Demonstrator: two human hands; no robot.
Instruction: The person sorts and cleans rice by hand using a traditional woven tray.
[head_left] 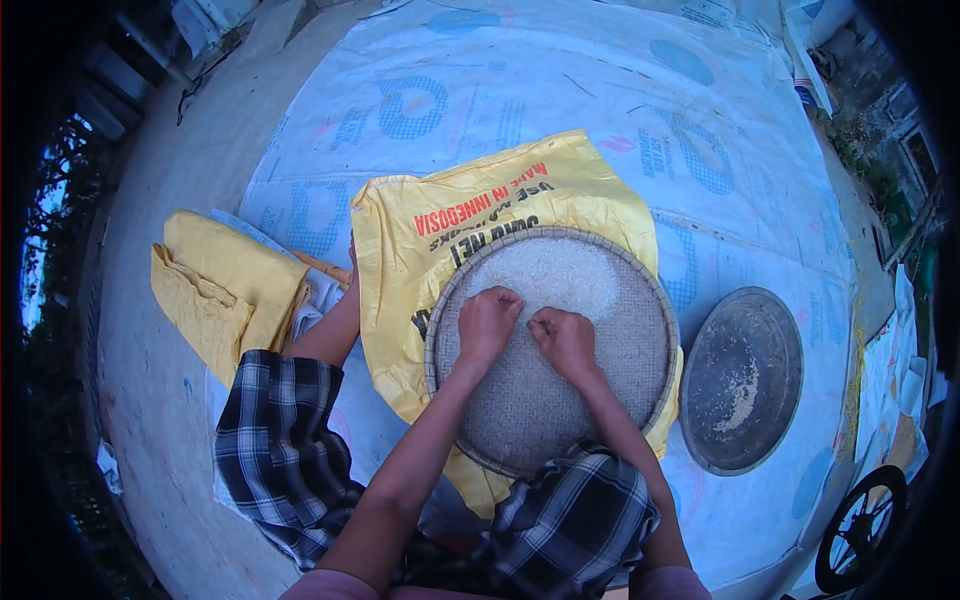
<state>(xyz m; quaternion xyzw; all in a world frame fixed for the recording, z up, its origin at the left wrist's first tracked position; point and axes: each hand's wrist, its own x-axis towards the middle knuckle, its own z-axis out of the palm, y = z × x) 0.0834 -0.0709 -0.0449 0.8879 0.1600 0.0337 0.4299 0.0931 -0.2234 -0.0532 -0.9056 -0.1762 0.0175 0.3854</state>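
Note:
A round woven winnowing tray (560,400) rests over a yellow woven sack (400,290) in front of me. White rice grains (550,272) are spread across its far half. My left hand (488,325) is over the tray at the near edge of the rice, thumb and fingers pinched together. Close beside it, my right hand (565,338) is also closed in a pinch. Whatever lies between the fingertips of either hand is too small to make out. The two hands are slightly apart.
A dark round basin (715,400) with some pale grains (740,395) stands to the right. Folded yellow sacks (225,290) lie to the left. Beneath is a pale printed sheet (560,90). A black spoked wheel (862,530) is at lower right.

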